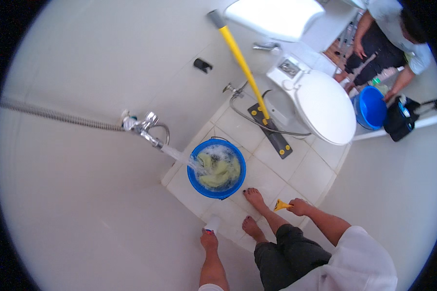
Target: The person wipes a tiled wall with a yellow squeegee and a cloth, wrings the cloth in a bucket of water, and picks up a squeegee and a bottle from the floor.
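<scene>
My left hand point(209, 240) grips a white object point(213, 223) with red and blue at its near end, low beside the wall; it may be a bottle. In my right hand point(299, 207) is a small yellow scraper-like tool point(282, 205), held near my bare feet point(255, 198). Between the feet and the wall stands a blue bucket point(242, 174) on the floor. Sudsy water fills much of it, with a yellow-green cloth point(220, 172) soaking inside. From the chrome wall tap point(145, 132), water point(180, 157) runs into the bucket.
A white toilet point(326, 107) with its lid down stands beyond the bucket. Beside it leans a yellow-handled flat floor tool point(245, 69). A hose point(236, 109) loops near the toilet. At upper right, a co-worker point(389, 40) bends over a second blue bucket point(371, 107).
</scene>
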`<state>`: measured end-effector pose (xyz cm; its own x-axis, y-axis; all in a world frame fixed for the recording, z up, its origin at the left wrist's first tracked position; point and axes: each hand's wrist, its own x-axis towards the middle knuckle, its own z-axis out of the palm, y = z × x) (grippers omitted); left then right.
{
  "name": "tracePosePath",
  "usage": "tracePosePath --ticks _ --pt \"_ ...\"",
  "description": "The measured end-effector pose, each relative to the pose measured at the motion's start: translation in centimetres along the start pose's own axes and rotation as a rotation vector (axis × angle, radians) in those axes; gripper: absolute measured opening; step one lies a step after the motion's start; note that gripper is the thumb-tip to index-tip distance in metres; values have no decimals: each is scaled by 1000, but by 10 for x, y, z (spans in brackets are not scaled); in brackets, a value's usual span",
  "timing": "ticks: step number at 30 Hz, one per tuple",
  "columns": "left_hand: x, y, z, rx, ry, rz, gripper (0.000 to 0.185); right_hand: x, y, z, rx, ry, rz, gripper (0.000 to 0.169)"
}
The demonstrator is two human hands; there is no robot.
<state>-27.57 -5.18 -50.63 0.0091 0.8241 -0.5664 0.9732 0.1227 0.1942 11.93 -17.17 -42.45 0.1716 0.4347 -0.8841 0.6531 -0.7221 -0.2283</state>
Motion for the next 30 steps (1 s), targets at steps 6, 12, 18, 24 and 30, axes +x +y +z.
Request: tracePosePath --ticks 6,12,18,24,30 --pt "-68 13 -60 85 -49 120 40 -88 3 -27 -287 178 111 34" --pt "-116 10 -86 417 -334 67 47 -157 55 -41 -22 128 217 39" --pt "-166 64 -122 765 -410 273 38 -155 166 -34 205 45 222 42" --pt "-228 196 -175 689 -390 393 34 -215 243 -103 173 182 82 40" --pt "-248 255 -179 558 -330 336 34 -259 278 -168 648 517 135 36"
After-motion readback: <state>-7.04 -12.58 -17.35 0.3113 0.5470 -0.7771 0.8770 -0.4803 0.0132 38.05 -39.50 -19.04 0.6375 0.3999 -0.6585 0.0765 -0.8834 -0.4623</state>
